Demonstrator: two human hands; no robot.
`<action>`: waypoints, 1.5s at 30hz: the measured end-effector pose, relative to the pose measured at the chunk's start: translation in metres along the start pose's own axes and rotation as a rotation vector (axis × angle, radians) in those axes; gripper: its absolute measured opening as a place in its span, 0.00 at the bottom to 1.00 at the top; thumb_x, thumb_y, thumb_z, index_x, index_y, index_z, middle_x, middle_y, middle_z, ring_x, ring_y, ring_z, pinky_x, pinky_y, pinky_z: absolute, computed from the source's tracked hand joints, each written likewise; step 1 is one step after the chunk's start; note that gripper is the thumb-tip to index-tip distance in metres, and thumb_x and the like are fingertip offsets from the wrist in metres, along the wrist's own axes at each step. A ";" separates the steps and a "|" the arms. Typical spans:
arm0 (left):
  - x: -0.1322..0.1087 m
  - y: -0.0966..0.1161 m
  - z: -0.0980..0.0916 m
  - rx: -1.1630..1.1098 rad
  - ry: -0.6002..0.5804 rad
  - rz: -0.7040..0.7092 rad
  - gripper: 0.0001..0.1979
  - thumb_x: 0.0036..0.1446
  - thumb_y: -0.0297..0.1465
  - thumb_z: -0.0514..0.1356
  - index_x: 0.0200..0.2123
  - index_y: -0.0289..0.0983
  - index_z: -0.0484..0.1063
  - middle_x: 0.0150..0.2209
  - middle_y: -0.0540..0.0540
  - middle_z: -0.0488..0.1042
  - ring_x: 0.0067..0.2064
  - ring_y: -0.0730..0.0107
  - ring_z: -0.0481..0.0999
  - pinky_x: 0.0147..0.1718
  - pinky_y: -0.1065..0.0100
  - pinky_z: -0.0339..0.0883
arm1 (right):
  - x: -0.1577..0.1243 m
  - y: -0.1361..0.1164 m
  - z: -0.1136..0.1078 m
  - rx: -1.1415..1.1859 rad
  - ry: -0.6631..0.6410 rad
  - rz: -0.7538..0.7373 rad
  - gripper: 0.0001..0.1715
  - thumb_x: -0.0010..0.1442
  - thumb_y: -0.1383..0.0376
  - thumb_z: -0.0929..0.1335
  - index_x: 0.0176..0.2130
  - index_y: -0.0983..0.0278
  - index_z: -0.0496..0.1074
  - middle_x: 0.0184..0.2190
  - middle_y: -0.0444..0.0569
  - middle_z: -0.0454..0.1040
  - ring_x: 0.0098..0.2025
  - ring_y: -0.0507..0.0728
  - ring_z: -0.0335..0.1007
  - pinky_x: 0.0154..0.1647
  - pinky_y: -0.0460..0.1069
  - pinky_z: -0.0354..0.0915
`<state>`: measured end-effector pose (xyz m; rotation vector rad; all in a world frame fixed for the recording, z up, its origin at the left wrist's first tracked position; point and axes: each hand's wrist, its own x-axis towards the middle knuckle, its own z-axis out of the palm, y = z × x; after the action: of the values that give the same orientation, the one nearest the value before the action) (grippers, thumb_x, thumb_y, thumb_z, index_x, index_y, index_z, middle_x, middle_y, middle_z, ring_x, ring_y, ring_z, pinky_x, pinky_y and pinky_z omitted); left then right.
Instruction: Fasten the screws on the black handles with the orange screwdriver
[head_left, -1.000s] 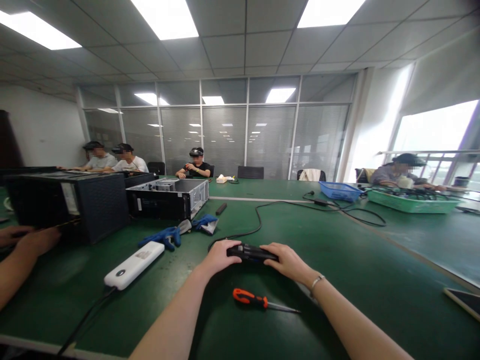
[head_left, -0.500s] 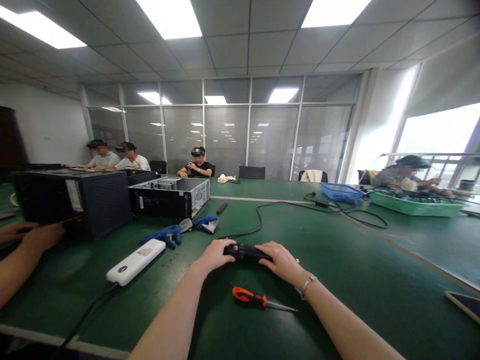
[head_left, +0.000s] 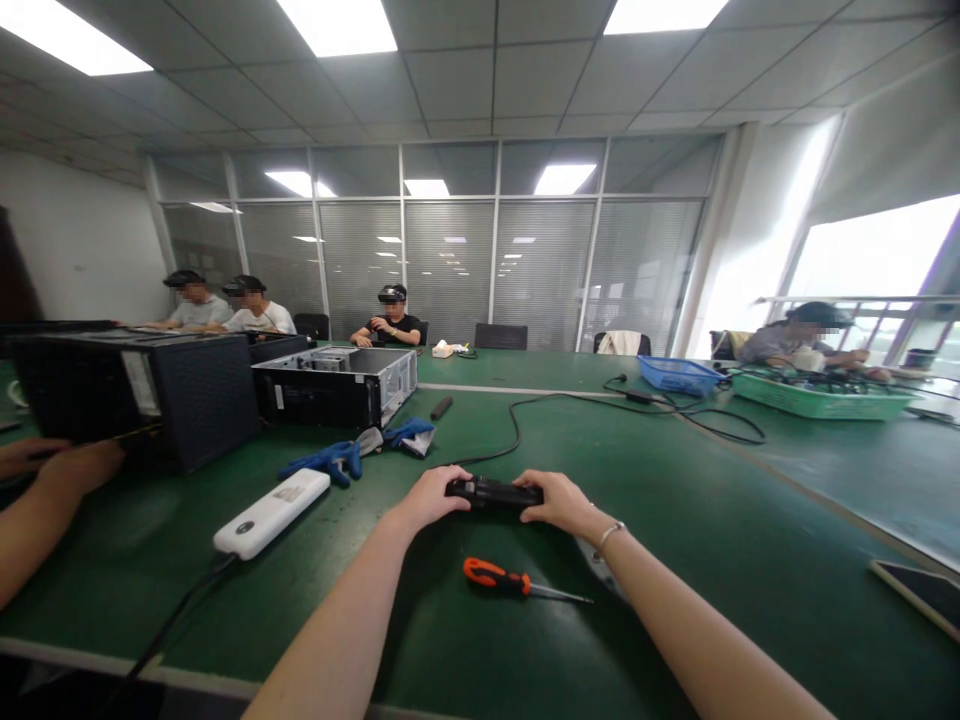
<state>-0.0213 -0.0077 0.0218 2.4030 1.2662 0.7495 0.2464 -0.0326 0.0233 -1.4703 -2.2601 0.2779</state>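
Both my hands grip a long black device (head_left: 495, 492) low over the green table, its exact kind too unclear to name. My left hand (head_left: 430, 500) is closed around its left end, thumb on the near side. At the other end, my right hand (head_left: 561, 503) holds it with bent fingers on top and the thumb in front. A black cable (head_left: 517, 425) runs out behind the device; where it joins is hidden. Nearer to me lies a screwdriver (head_left: 499, 577) with an orange and black handle, its shaft pointing right. Something greyish lies partly hidden beneath my right wrist.
A white power bank-like box (head_left: 274, 513) with a cord lies left, near blue gloves (head_left: 330, 460). Behind stand computer cases (head_left: 322, 390). Another person's hands (head_left: 67, 470) work at the left case. Blue (head_left: 679, 377) and green baskets (head_left: 817, 398) stand right; a phone-like slab (head_left: 919, 590) lies at the right edge.
My right hand has shifted from lying over the device's right end to gripping it, fingers more bent. The device looks slightly turned. My view has tilted a little.
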 end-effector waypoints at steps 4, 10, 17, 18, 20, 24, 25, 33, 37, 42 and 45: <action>-0.002 0.002 -0.001 -0.007 0.005 0.016 0.21 0.45 0.32 0.67 0.45 0.40 0.73 0.45 0.48 0.76 0.46 0.61 0.74 0.47 0.65 0.65 | -0.003 0.002 -0.005 -0.005 -0.030 -0.016 0.24 0.51 0.54 0.71 0.48 0.55 0.73 0.42 0.46 0.77 0.41 0.58 0.73 0.42 0.50 0.66; -0.004 0.006 -0.001 -0.023 0.002 0.003 0.20 0.45 0.32 0.66 0.44 0.40 0.72 0.44 0.48 0.76 0.46 0.62 0.75 0.47 0.65 0.66 | -0.009 0.006 -0.010 -0.051 -0.046 -0.042 0.23 0.57 0.52 0.66 0.51 0.54 0.72 0.45 0.47 0.77 0.45 0.59 0.72 0.45 0.50 0.65; -0.002 0.009 0.005 -0.051 0.039 0.042 0.22 0.49 0.31 0.64 0.50 0.42 0.72 0.50 0.47 0.75 0.52 0.60 0.72 0.54 0.62 0.61 | -0.017 -0.004 -0.006 -0.114 0.035 -0.045 0.23 0.59 0.53 0.66 0.53 0.56 0.71 0.43 0.50 0.76 0.46 0.60 0.69 0.48 0.53 0.62; -0.001 0.009 0.006 -0.042 0.036 0.046 0.22 0.49 0.30 0.63 0.51 0.42 0.72 0.51 0.47 0.74 0.52 0.60 0.72 0.55 0.62 0.60 | -0.019 -0.008 -0.007 -0.127 0.066 -0.056 0.22 0.59 0.54 0.66 0.52 0.57 0.71 0.44 0.51 0.75 0.47 0.61 0.68 0.49 0.54 0.61; 0.000 0.006 0.008 -0.030 0.030 0.052 0.23 0.50 0.30 0.63 0.52 0.43 0.72 0.51 0.47 0.75 0.52 0.60 0.72 0.55 0.62 0.60 | -0.021 -0.020 -0.008 -0.133 0.145 -0.089 0.21 0.58 0.56 0.67 0.50 0.58 0.72 0.47 0.53 0.73 0.49 0.61 0.66 0.51 0.55 0.59; 0.002 0.001 0.010 -0.023 0.032 0.068 0.23 0.51 0.31 0.63 0.52 0.42 0.72 0.50 0.48 0.75 0.50 0.61 0.73 0.53 0.64 0.61 | -0.032 -0.054 -0.007 0.042 0.059 -0.219 0.25 0.57 0.51 0.68 0.51 0.59 0.72 0.42 0.51 0.73 0.43 0.58 0.68 0.45 0.51 0.63; 0.002 0.000 0.010 -0.021 0.033 0.074 0.23 0.51 0.31 0.63 0.52 0.42 0.72 0.50 0.48 0.75 0.50 0.61 0.73 0.54 0.65 0.61 | -0.035 -0.062 -0.006 0.080 -0.035 -0.272 0.27 0.55 0.49 0.69 0.50 0.59 0.72 0.41 0.50 0.73 0.41 0.57 0.69 0.42 0.49 0.64; 0.001 0.003 0.013 -0.022 0.040 0.118 0.23 0.51 0.33 0.64 0.52 0.41 0.72 0.48 0.47 0.76 0.48 0.61 0.74 0.54 0.65 0.60 | -0.048 -0.088 -0.005 0.039 -0.254 -0.380 0.16 0.58 0.57 0.69 0.44 0.61 0.75 0.38 0.48 0.73 0.36 0.55 0.69 0.38 0.47 0.64; 0.000 0.007 0.017 -0.021 0.048 0.130 0.22 0.52 0.34 0.64 0.52 0.42 0.72 0.47 0.48 0.77 0.48 0.62 0.74 0.53 0.65 0.60 | -0.041 -0.080 -0.012 0.099 -0.089 -0.379 0.12 0.59 0.58 0.68 0.41 0.61 0.74 0.37 0.48 0.73 0.38 0.56 0.70 0.41 0.48 0.66; -0.001 0.018 0.022 -0.033 0.051 0.162 0.20 0.55 0.34 0.62 0.52 0.41 0.72 0.45 0.47 0.77 0.46 0.63 0.74 0.51 0.66 0.62 | -0.033 -0.061 -0.018 0.332 0.623 -0.207 0.20 0.61 0.61 0.65 0.53 0.62 0.64 0.43 0.52 0.72 0.40 0.56 0.72 0.44 0.52 0.70; 0.000 0.023 0.025 -0.075 0.085 0.187 0.16 0.59 0.35 0.58 0.50 0.41 0.74 0.47 0.47 0.76 0.48 0.64 0.74 0.51 0.66 0.62 | -0.032 -0.051 -0.013 0.391 0.869 -0.239 0.27 0.60 0.64 0.66 0.58 0.60 0.59 0.45 0.52 0.71 0.42 0.56 0.73 0.44 0.54 0.72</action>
<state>0.0088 -0.0212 0.0130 2.4756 1.0335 0.9445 0.2217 -0.0833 0.0470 -0.8565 -1.5310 -0.0094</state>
